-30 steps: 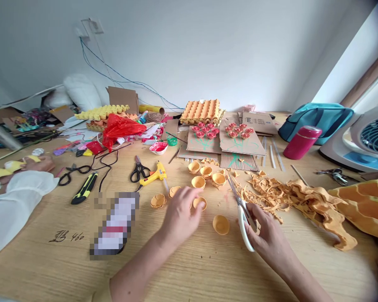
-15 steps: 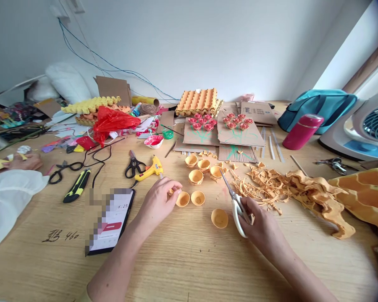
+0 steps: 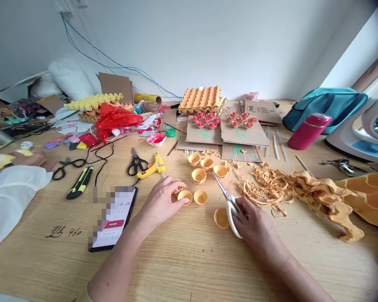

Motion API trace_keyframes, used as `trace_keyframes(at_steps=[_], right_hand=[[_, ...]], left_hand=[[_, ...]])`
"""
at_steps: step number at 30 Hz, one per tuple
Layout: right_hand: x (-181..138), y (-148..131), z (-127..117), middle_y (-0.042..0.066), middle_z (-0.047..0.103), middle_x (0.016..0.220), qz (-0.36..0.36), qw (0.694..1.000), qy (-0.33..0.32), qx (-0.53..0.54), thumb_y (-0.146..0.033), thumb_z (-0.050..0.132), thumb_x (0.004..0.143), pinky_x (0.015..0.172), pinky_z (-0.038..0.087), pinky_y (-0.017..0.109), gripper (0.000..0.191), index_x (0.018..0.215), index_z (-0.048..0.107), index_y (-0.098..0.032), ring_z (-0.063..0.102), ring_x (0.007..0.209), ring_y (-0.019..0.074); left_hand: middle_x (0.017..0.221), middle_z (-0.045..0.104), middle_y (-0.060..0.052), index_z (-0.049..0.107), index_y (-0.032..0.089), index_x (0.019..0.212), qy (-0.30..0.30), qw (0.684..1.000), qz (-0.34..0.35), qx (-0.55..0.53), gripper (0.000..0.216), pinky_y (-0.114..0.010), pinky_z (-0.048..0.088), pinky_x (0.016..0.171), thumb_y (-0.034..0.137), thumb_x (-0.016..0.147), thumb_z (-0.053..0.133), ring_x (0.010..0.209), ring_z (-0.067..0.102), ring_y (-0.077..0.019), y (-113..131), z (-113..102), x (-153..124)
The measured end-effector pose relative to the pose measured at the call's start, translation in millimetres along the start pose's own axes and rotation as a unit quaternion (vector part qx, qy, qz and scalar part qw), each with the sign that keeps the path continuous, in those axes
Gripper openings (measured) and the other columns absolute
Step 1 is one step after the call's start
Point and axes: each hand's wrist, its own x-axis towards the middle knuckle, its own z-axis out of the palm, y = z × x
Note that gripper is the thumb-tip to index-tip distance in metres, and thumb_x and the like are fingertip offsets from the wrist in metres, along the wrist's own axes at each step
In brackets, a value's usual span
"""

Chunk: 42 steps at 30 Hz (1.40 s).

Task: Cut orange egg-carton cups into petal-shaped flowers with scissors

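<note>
My left hand [image 3: 162, 202] rests on the wooden table with its fingers curled against an orange egg-carton cup [image 3: 185, 196]. A second cup [image 3: 200, 196] sits just to its right, and a third cup [image 3: 221, 218] lies by my right hand. My right hand [image 3: 255, 226] grips white-handled scissors [image 3: 229, 202], blades closed and pointing up-left. Several more cut cups [image 3: 199, 175] stand behind. A heap of orange carton trimmings [image 3: 271, 188] lies to the right.
A phone [image 3: 113, 218] lies left of my left hand, with a yellow glue gun [image 3: 151, 167], black scissors [image 3: 135, 162] and a utility knife [image 3: 80, 187] beyond. Cardboard sheets with red flowers [image 3: 227, 130], egg trays [image 3: 201, 98], a red bottle [image 3: 308, 131] and another person's sleeve [image 3: 9, 201] surround the space.
My left hand drew back to the left from the cups, uncovering the phone, then settled against one cup. My right hand with the scissors shifted slightly left toward the loose cup.
</note>
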Motion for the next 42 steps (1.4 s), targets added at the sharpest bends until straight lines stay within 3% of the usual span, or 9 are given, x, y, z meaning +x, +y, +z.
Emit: trace_keyframes(at_steps=[6, 15, 23, 28, 35, 39, 42], right_hand=[[1, 1, 1, -0.005, 0.052, 0.060, 0.000, 1.000, 0.011, -0.006, -0.032, 0.058, 0.088, 0.051, 0.036, 0.024, 0.019, 0.074, 0.049, -0.023, 0.046, 0.054, 0.0132], [3, 10, 1, -0.005, 0.052, 0.062, -0.012, 0.998, 0.051, 0.017, -0.029, 0.058, 0.087, 0.053, 0.037, 0.024, 0.014, 0.076, 0.051, -0.022, 0.047, 0.055, 0.0122], [3, 10, 8, -0.004, 0.056, 0.062, -0.022, 0.999, 0.038, -0.002, -0.030, 0.059, 0.085, 0.054, 0.039, 0.025, 0.012, 0.080, 0.053, -0.022, 0.049, 0.054, 0.0128], [1, 4, 2, -0.004, 0.056, 0.063, -0.008, 0.999, 0.045, 0.015, -0.030, 0.059, 0.085, 0.054, 0.039, 0.025, 0.011, 0.079, 0.054, -0.022, 0.049, 0.055, 0.0132], [-6, -15, -7, -0.002, 0.057, 0.070, 0.010, 0.986, 0.045, 0.161, -0.025, 0.062, 0.081, 0.059, 0.044, 0.025, 0.008, 0.085, 0.058, -0.021, 0.051, 0.065, 0.0157], [-10, -17, 3, -0.002, 0.058, 0.068, 0.004, 0.989, 0.035, 0.146, -0.024, 0.062, 0.082, 0.059, 0.042, 0.026, 0.007, 0.084, 0.057, -0.021, 0.052, 0.063, 0.0156], [-12, -12, 9, -0.002, 0.061, 0.071, -0.013, 0.994, 0.037, 0.101, -0.024, 0.061, 0.083, 0.063, 0.042, 0.027, 0.007, 0.088, 0.057, -0.021, 0.054, 0.066, 0.0168]], left_hand=[[0.118, 0.062, -0.007, 0.066, 0.028, 0.116, -0.028, 0.999, 0.016, 0.044, 0.047, -0.048, 0.048, 0.101, 0.029, 0.071, 0.081, 0.114, 0.059, -0.0303, -2, 10, -5], [0.122, 0.060, -0.005, 0.065, 0.028, 0.108, -0.035, 0.999, 0.015, 0.033, 0.036, -0.049, 0.046, 0.105, 0.025, 0.074, 0.076, 0.117, 0.058, -0.0291, -5, 12, -5], [0.122, 0.057, -0.004, 0.062, 0.027, 0.104, -0.048, 0.998, 0.024, 0.019, 0.033, -0.046, 0.044, 0.104, 0.027, 0.074, 0.076, 0.121, 0.055, -0.0281, 3, 0, -11], [0.116, 0.064, 0.000, 0.058, 0.031, 0.112, -0.143, 0.986, 0.050, -0.063, 0.038, -0.037, 0.050, 0.094, 0.024, 0.077, 0.072, 0.108, 0.062, -0.0236, 24, -8, -21], [0.120, 0.060, -0.004, 0.057, 0.027, 0.119, -0.162, 0.974, 0.056, -0.150, 0.047, -0.036, 0.052, 0.093, 0.014, 0.075, 0.070, 0.107, 0.063, -0.0234, 54, 29, -26], [0.116, 0.062, -0.004, 0.060, 0.025, 0.115, -0.170, 0.963, 0.042, -0.205, 0.043, -0.033, 0.053, 0.088, 0.011, 0.075, 0.069, 0.101, 0.064, -0.0202, 62, 44, -27], [0.113, 0.067, -0.003, 0.062, 0.025, 0.111, -0.150, 0.958, 0.046, -0.242, 0.041, -0.034, 0.051, 0.093, 0.011, 0.074, 0.072, 0.104, 0.064, -0.0207, 66, 51, -29]])
